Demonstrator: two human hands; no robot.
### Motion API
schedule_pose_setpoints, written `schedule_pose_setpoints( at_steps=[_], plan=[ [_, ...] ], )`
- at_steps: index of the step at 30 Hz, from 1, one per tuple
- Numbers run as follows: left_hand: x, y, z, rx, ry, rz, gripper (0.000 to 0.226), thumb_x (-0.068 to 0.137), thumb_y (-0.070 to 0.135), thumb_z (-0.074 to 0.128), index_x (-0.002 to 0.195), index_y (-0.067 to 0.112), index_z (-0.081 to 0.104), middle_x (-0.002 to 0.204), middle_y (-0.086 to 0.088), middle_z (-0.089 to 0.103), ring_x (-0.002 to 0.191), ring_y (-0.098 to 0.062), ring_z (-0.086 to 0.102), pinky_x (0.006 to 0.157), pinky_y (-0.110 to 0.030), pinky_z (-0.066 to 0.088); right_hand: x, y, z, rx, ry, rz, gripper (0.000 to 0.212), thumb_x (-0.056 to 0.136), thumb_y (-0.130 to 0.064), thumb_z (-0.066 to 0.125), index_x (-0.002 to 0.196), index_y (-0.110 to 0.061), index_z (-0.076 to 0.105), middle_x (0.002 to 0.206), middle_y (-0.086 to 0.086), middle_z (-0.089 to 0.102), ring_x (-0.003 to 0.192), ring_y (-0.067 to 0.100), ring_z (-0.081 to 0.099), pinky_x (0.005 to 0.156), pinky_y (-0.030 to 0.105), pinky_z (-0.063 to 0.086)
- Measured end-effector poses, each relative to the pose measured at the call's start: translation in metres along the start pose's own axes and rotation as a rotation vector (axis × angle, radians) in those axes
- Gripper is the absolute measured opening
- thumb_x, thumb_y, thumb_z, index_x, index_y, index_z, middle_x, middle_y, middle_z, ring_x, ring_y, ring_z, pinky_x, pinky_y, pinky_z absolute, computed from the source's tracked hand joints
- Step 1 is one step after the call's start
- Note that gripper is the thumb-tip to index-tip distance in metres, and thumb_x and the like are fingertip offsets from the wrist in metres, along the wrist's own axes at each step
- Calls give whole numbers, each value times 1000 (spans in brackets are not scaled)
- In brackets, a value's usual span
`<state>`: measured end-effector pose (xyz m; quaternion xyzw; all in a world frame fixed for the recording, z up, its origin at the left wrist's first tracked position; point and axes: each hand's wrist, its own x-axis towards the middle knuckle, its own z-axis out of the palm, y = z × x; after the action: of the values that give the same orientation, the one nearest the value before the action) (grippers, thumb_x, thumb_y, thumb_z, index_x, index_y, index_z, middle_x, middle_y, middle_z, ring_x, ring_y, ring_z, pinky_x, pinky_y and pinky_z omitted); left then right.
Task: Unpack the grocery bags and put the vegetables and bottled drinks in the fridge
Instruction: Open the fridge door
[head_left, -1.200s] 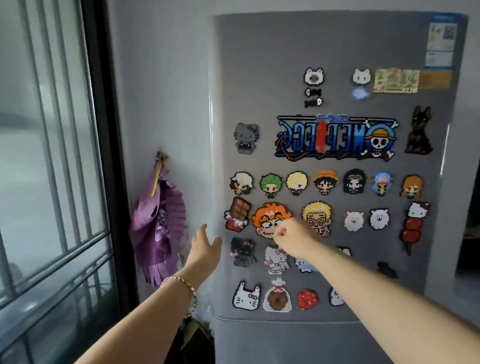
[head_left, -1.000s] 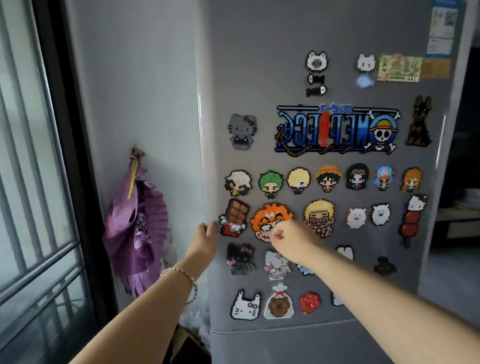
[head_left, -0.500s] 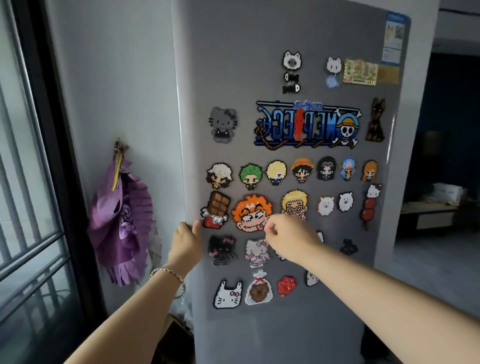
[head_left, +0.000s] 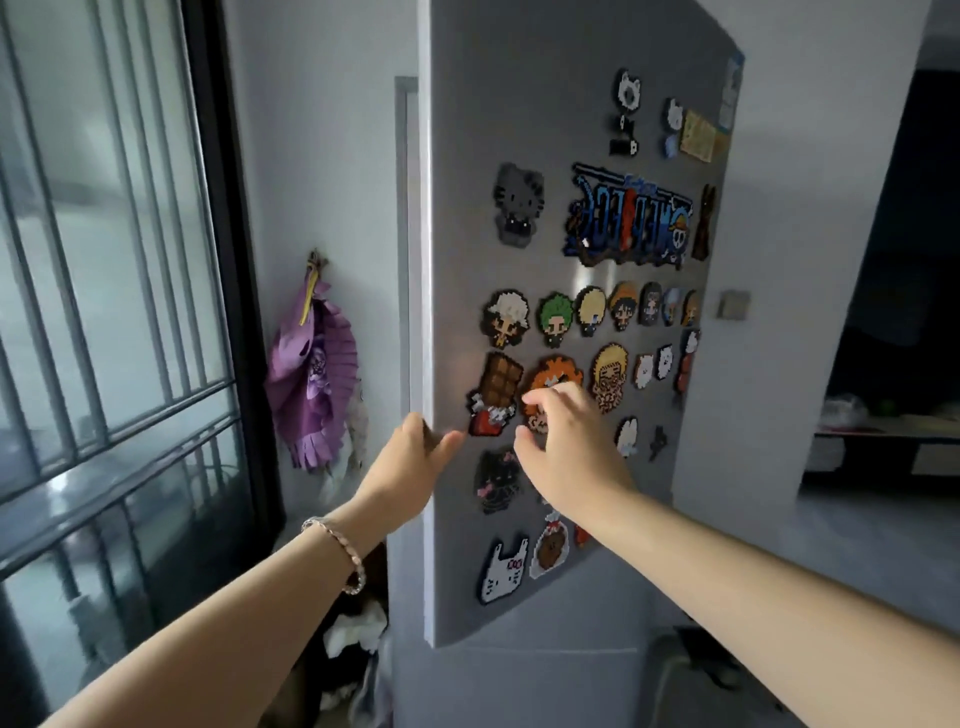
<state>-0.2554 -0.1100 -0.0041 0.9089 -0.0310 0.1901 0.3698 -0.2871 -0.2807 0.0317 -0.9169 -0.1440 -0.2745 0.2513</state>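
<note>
The grey upper fridge door (head_left: 524, 104), covered with pixel-art magnets, stands partly swung out toward me, hinged on the right. My left hand (head_left: 415, 457) wraps its fingers around the door's left edge at about mid-height, thumb on the front face. My right hand (head_left: 566, 441) hovers in front of the door over the orange-haired magnet (head_left: 553, 374), fingers loosely spread and holding nothing. The fridge body (head_left: 406, 234) shows as a narrow strip behind the door's edge; its inside is hidden. The lower door (head_left: 519, 686) is closed. No bags, vegetables or bottles are in view.
A barred window (head_left: 104, 312) with a dark frame fills the left. A purple fringed fan (head_left: 311, 374) hangs on the white wall beside the fridge. Crumpled bags (head_left: 353, 629) lie on the floor by the fridge's base. To the right, a doorway opens into a dim room.
My left hand reached the door's left edge and gripped it; the door has swung open toward me. My right hand went from a closed fist to spread fingers.
</note>
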Motion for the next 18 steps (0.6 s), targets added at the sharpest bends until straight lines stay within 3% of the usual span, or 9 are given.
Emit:
schedule_pose_setpoints(
  at_steps=[5,9,13,15,18],
  plan=[
    [-73,64,26,-91,6,94,28,94,37,50,80,15,41,94,4,39,68,-5,42,56,-12,35,-45,-1,-61,44,144,43,50,94,-30,49,139,-9,39,138,4,35,128,16,35,102,24,32],
    [-103,102,50,-129,-97,169,23,90,36,57,83,19,44,106,1,38,93,-18,49,85,-28,45,-75,13,-94,-35,197,103,66,93,-38,51,145,-6,26,143,8,30,132,21,31,105,29,32],
    [-117,124,54,-187,-322,322,16,86,25,64,81,17,51,107,7,45,90,-11,56,75,-8,42,-97,27,-112,-164,296,209,89,83,-46,63,146,-1,20,144,15,29,134,29,28,109,33,27],
    [-116,137,53,-179,-408,316,8,87,21,61,83,19,54,99,7,55,83,-11,59,71,-15,46,-106,35,-116,-196,409,250,100,76,-48,70,146,3,19,145,18,29,134,32,28,110,35,27],
    [-112,160,58,-59,-429,321,7,89,20,56,82,24,55,93,2,64,87,-18,63,77,-30,50,-118,55,-132,-182,505,392,109,74,-46,74,149,-2,8,148,16,23,135,30,25,109,34,29]
  ],
)
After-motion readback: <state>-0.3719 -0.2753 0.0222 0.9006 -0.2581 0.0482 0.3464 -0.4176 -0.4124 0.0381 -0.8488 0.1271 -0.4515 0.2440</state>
